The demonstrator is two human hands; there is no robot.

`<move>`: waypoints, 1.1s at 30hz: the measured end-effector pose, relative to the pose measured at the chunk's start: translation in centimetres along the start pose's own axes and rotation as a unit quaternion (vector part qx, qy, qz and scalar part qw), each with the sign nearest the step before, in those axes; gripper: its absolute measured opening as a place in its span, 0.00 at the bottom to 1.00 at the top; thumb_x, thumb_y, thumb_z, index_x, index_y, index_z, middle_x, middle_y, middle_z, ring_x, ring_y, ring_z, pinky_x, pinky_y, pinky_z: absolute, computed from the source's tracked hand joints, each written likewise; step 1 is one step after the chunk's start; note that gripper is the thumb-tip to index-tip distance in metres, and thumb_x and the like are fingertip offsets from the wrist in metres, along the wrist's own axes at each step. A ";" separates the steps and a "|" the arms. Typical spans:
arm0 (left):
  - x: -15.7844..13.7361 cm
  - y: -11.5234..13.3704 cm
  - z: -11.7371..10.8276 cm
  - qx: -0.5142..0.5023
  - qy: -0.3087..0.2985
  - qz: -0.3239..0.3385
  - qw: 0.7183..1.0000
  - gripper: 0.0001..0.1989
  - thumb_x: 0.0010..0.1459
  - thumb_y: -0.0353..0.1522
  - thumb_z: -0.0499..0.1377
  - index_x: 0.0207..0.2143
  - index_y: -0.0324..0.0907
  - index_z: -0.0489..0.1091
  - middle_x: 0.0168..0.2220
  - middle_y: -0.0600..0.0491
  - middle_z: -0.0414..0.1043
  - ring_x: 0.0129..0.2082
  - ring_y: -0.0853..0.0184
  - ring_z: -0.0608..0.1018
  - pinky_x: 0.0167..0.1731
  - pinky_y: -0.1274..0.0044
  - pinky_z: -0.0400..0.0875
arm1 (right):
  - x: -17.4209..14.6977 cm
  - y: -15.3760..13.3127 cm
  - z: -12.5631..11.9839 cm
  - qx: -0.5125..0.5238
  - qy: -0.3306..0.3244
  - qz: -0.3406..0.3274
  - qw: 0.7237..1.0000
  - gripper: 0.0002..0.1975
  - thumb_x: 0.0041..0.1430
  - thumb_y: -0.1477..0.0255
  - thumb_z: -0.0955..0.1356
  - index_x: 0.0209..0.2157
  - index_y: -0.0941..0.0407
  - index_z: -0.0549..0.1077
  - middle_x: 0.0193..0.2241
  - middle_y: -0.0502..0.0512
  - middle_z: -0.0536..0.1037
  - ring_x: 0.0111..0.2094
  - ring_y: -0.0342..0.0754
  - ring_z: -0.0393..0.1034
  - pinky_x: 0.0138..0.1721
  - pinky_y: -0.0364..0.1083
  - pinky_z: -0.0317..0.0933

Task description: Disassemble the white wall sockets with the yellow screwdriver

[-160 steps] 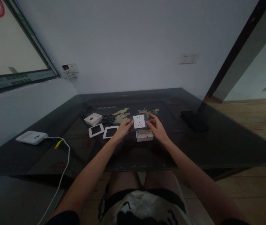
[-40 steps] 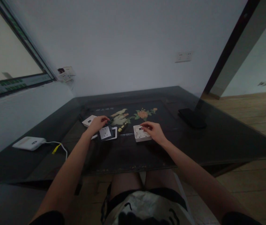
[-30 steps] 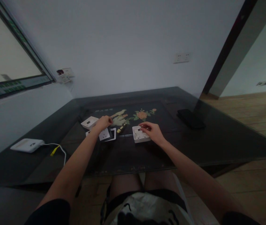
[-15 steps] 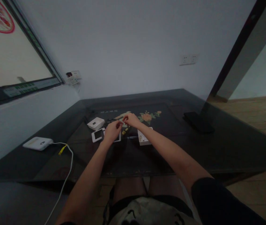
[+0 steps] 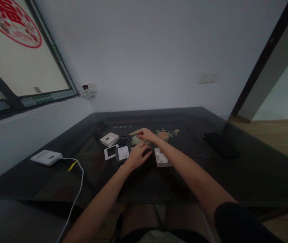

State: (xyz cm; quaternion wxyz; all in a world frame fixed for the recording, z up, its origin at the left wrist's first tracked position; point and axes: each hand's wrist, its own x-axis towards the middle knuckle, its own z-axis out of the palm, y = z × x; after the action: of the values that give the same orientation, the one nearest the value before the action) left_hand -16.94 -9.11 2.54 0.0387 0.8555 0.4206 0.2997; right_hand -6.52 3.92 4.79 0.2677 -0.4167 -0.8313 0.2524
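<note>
My left hand (image 5: 138, 156) is low over the table, its fingers curved and apart from one another, with nothing visible in them. Just to its left lies a white wall socket (image 5: 123, 153) with several slots in its face. My right hand (image 5: 146, 134) is farther back, above the flower picture, with its fingertips pinched together; anything between them is too small to make out. Beside the socket is a white cover frame (image 5: 111, 152) with a dark opening. A white back box (image 5: 109, 138) rests behind it. Another white box (image 5: 160, 158) with an open top sits under my right forearm.
A white device (image 5: 46, 157) with a cable and yellow tag (image 5: 72, 165) lies at the left of the dark table (image 5: 184, 182). To the right is a flat black object (image 5: 220, 144). Wall sockets (image 5: 207, 78) and a window (image 5: 45, 98) are beyond.
My hands, together before, have parted. The left has come nearer me and right, uncovering the socket; the right stays farther back. The view has tilted up slightly.
</note>
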 end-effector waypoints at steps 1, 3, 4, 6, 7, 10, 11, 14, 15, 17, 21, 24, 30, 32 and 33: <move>0.2 0.9 0.4 -0.007 -0.014 0.020 1.000 0.14 0.62 0.38 0.53 0.46 0.43 0.69 0.48 0.45 0.70 0.50 0.60 0.71 0.52 0.69 0.65 | -0.9 0.7 -1.1 0.001 0.019 -0.001 1.000 0.05 0.52 0.77 0.69 0.28 0.58 0.79 0.24 0.54 0.80 0.27 0.45 0.73 0.36 0.45 0.65; 0.5 2.6 1.6 -0.008 -0.049 0.061 0.997 0.20 0.60 0.41 0.55 0.53 0.45 0.66 0.54 0.45 0.65 0.56 0.58 0.66 0.57 0.66 0.61 | -2.9 2.2 -3.2 0.006 0.059 -0.002 0.998 0.06 0.53 0.74 0.69 0.30 0.58 0.79 0.28 0.56 0.81 0.31 0.46 0.73 0.37 0.44 0.64; 0.7 3.3 2.2 -0.003 -0.067 0.078 0.995 0.24 0.58 0.43 0.57 0.55 0.46 0.64 0.58 0.45 0.62 0.59 0.56 0.63 0.59 0.64 0.58 | -4.1 3.1 -4.2 0.012 0.077 0.000 0.997 0.07 0.54 0.72 0.68 0.31 0.58 0.79 0.29 0.56 0.81 0.31 0.46 0.73 0.37 0.44 0.65; 1.2 4.2 3.5 0.013 -0.099 0.091 0.991 0.30 0.56 0.47 0.58 0.59 0.50 0.60 0.62 0.45 0.56 0.64 0.52 0.56 0.61 0.60 0.53 | -6.7 4.7 -5.6 0.028 0.109 0.005 0.994 0.08 0.55 0.71 0.67 0.32 0.58 0.79 0.28 0.56 0.81 0.30 0.47 0.74 0.35 0.45 0.65; 1.5 4.4 4.2 0.024 -0.109 0.087 0.990 0.31 0.56 0.47 0.58 0.60 0.51 0.58 0.64 0.45 0.53 0.65 0.51 0.54 0.61 0.58 0.52 | -7.9 5.5 -6.1 0.038 0.122 0.008 0.992 0.09 0.56 0.70 0.67 0.32 0.59 0.78 0.28 0.56 0.80 0.29 0.47 0.74 0.34 0.45 0.66; 2.2 4.2 5.6 0.061 -0.120 0.054 0.989 0.29 0.58 0.45 0.56 0.61 0.54 0.56 0.65 0.45 0.50 0.66 0.50 0.52 0.60 0.56 0.52 | -11.4 7.4 -6.6 0.072 0.155 0.013 0.985 0.11 0.57 0.69 0.65 0.32 0.59 0.77 0.28 0.57 0.81 0.29 0.48 0.75 0.33 0.46 0.67; 2.5 3.9 5.8 0.073 -0.121 0.044 0.989 0.28 0.59 0.44 0.56 0.61 0.54 0.56 0.65 0.45 0.50 0.65 0.50 0.53 0.60 0.56 0.52 | -12.3 7.9 -6.6 0.080 0.162 0.016 0.983 0.12 0.57 0.68 0.64 0.32 0.59 0.77 0.27 0.57 0.80 0.28 0.48 0.75 0.32 0.46 0.68; 3.3 3.1 5.9 0.108 -0.123 0.008 0.986 0.29 0.59 0.44 0.56 0.62 0.53 0.56 0.65 0.43 0.51 0.64 0.48 0.56 0.59 0.57 0.54 | -14.1 8.6 -6.5 0.098 0.172 0.023 0.980 0.12 0.56 0.66 0.64 0.32 0.59 0.76 0.27 0.57 0.80 0.27 0.48 0.74 0.31 0.46 0.67; 3.6 2.9 5.8 0.120 -0.123 -0.007 0.985 0.29 0.59 0.44 0.56 0.62 0.53 0.56 0.64 0.42 0.52 0.63 0.48 0.57 0.59 0.57 0.55 | -14.4 8.6 -6.4 0.100 0.173 0.024 0.980 0.12 0.56 0.66 0.64 0.32 0.59 0.76 0.27 0.57 0.80 0.27 0.49 0.74 0.31 0.46 0.67; 4.4 2.3 5.5 0.145 -0.120 -0.043 0.981 0.30 0.58 0.45 0.56 0.62 0.52 0.56 0.63 0.42 0.55 0.62 0.47 0.60 0.57 0.57 0.57 | -14.6 8.3 -6.5 0.098 0.175 0.026 0.979 0.12 0.55 0.65 0.65 0.31 0.59 0.76 0.26 0.56 0.80 0.27 0.49 0.74 0.31 0.46 0.66; 5.9 0.7 5.2 0.193 -0.111 -0.121 0.967 0.30 0.57 0.47 0.55 0.61 0.51 0.57 0.61 0.43 0.58 0.59 0.48 0.63 0.57 0.59 0.57 | -14.5 7.4 -6.4 0.080 0.171 0.029 0.982 0.12 0.55 0.66 0.65 0.29 0.58 0.77 0.25 0.55 0.79 0.26 0.48 0.73 0.31 0.45 0.64; 6.7 -1.0 5.0 0.216 -0.101 -0.183 0.954 0.30 0.58 0.48 0.53 0.61 0.51 0.57 0.62 0.43 0.57 0.60 0.48 0.62 0.57 0.59 0.56 | -14.7 7.1 -6.3 0.066 0.165 0.033 0.984 0.12 0.55 0.67 0.65 0.29 0.58 0.77 0.23 0.54 0.78 0.25 0.47 0.72 0.31 0.44 0.62; 6.6 -4.0 4.3 0.238 -0.089 -0.254 0.933 0.30 0.59 0.45 0.53 0.62 0.48 0.55 0.62 0.39 0.56 0.60 0.46 0.61 0.56 0.57 0.56 | -14.8 7.1 -6.0 0.045 0.154 0.041 0.986 0.11 0.56 0.68 0.64 0.30 0.58 0.77 0.24 0.54 0.79 0.26 0.47 0.72 0.31 0.43 0.61; 6.6 -4.7 4.1 0.243 -0.087 -0.269 0.928 0.30 0.59 0.44 0.54 0.62 0.48 0.55 0.62 0.39 0.56 0.60 0.46 0.61 0.56 0.56 0.55 | -14.8 7.1 -5.9 0.039 0.148 0.041 0.987 0.11 0.56 0.69 0.64 0.30 0.58 0.77 0.25 0.54 0.79 0.26 0.47 0.72 0.31 0.43 0.61; 6.6 -4.9 4.1 0.244 -0.085 -0.276 0.926 0.30 0.59 0.43 0.54 0.62 0.47 0.56 0.62 0.39 0.56 0.61 0.45 0.61 0.56 0.56 0.55 | -14.7 7.2 -5.8 0.036 0.144 0.041 0.988 0.11 0.56 0.69 0.64 0.31 0.58 0.78 0.25 0.54 0.79 0.26 0.47 0.72 0.31 0.43 0.61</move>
State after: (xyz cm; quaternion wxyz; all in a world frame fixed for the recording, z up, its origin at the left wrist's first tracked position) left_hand -15.00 -0.26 0.78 -0.0545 0.7109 0.6952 0.0916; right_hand 8.77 -3.36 0.97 0.3890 -0.4725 -0.7566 0.2301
